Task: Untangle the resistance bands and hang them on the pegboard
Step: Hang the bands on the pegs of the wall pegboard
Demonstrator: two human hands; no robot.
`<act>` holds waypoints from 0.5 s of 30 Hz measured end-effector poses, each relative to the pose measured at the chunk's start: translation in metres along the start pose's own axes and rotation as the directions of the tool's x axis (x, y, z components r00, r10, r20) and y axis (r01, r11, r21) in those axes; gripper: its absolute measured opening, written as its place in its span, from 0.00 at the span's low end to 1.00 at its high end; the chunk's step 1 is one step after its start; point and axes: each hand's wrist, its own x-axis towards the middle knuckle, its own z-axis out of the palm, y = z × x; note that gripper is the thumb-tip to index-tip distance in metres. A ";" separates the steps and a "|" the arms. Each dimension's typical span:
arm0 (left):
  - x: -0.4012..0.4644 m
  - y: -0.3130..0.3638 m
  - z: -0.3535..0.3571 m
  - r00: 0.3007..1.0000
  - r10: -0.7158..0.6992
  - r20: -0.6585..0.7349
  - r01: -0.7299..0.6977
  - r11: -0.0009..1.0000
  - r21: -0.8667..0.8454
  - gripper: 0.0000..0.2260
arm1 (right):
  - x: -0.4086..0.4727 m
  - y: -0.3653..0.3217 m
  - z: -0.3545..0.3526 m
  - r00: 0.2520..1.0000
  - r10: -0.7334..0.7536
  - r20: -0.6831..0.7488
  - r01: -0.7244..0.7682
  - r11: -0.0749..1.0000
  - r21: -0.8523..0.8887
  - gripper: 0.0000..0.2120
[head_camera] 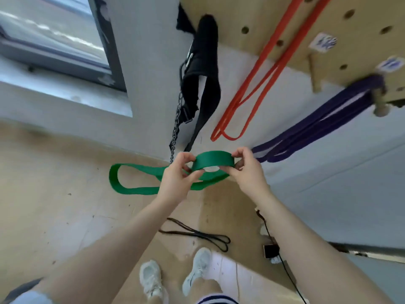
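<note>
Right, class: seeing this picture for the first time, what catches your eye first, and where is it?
The green band at centre, pinched between the left hand and right hand. Behind it, an orange band and a purple band hang from the pegboard at upper right.

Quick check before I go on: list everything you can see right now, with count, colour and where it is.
green band: one, green, held in both hands, looping out left
orange band: one, orange, hanging on pegboard
purple band: one, purple, hanging from a wooden peg
black band: one, black, on floor by the shoes
pegboard: one, light wood, upper right
belt with chain: one, black, hanging left of pegboard
window: one, grey frame, upper left
shoes: two, white
left hand: grips green band
right hand: pinches green band
</note>
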 end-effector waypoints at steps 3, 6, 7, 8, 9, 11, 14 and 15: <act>-0.011 0.042 0.002 0.997 0.076 0.003 -0.076 0.997 -0.028 0.10 | -0.012 -0.021 -0.037 0.999 -0.037 -0.030 0.038 0.999 0.038 0.15; -0.018 0.073 0.020 0.994 0.103 -0.024 -0.106 0.985 -0.133 0.10 | -0.016 -0.035 -0.065 0.996 -0.077 -0.052 0.083 0.989 0.124 0.15; -0.018 0.084 0.028 0.993 0.112 -0.034 -0.116 0.981 -0.159 0.10 | -0.016 -0.037 -0.074 0.994 -0.090 -0.062 0.099 0.983 0.156 0.16; -0.016 0.094 0.035 0.992 0.120 -0.045 -0.126 0.976 -0.176 0.10 | -0.016 -0.037 -0.083 0.993 -0.099 -0.072 0.111 0.976 0.185 0.16; -0.014 0.105 0.042 0.990 0.128 -0.056 -0.137 0.972 -0.191 0.10 | -0.016 -0.037 -0.091 0.991 -0.107 -0.085 0.122 0.972 0.202 0.16; -0.008 0.127 0.056 0.982 0.175 -0.065 -0.184 0.963 -0.196 0.09 | -0.016 -0.031 -0.111 0.987 -0.119 -0.108 0.140 0.969 0.204 0.17; 0.001 0.156 0.078 0.964 0.262 -0.047 -0.266 0.945 -0.191 0.09 | -0.013 -0.019 -0.141 0.983 -0.115 -0.143 0.149 0.955 0.257 0.17; 0.004 0.166 0.086 0.961 0.275 -0.035 -0.276 0.936 -0.218 0.09 | -0.010 -0.016 -0.152 0.980 -0.115 -0.161 0.156 0.949 0.274 0.17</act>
